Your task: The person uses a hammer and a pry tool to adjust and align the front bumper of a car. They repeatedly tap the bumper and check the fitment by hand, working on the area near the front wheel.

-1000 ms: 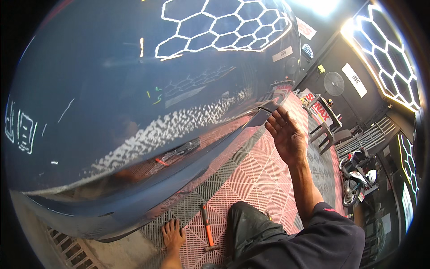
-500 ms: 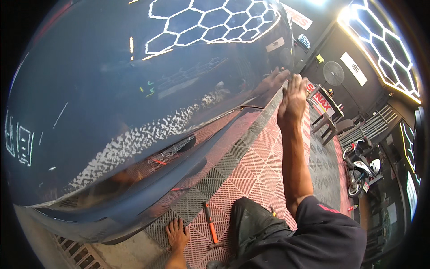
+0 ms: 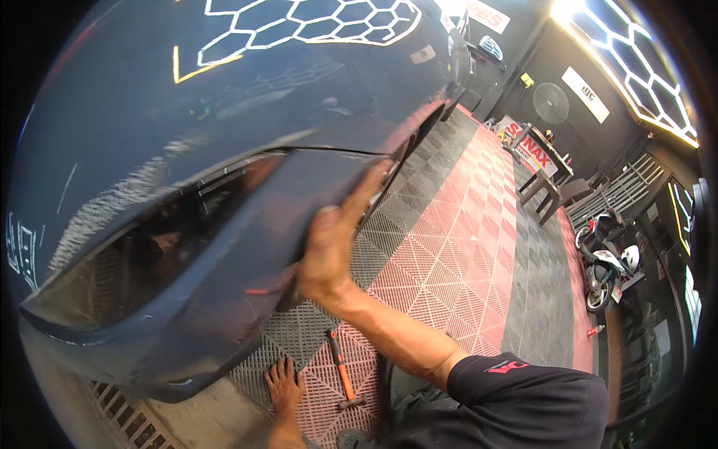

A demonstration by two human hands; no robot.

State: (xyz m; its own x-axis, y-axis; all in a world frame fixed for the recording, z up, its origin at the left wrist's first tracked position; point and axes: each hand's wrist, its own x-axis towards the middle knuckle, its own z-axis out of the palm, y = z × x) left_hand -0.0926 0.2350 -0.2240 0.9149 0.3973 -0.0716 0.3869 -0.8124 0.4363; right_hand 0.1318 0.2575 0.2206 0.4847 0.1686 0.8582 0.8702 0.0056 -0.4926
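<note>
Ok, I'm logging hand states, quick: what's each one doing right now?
Left hand: open on the floor, holding nothing.
Right hand: blurred, at the car; whether open or closed cannot be told.

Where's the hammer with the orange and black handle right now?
In the head view, the hammer lies low, slightly left of centre, on the tiled floor, just right of the person's left hand.

Spotting red letters on white sign [image 3: 490,13] up top! Across to white panel [image 3: 585,93] on dark wall [image 3: 591,135], dark characters; lower, bold lettering on red-and-white banner [image 3: 532,150]; nearer, red print [image 3: 508,367] on black sleeve [image 3: 479,382]!
</note>
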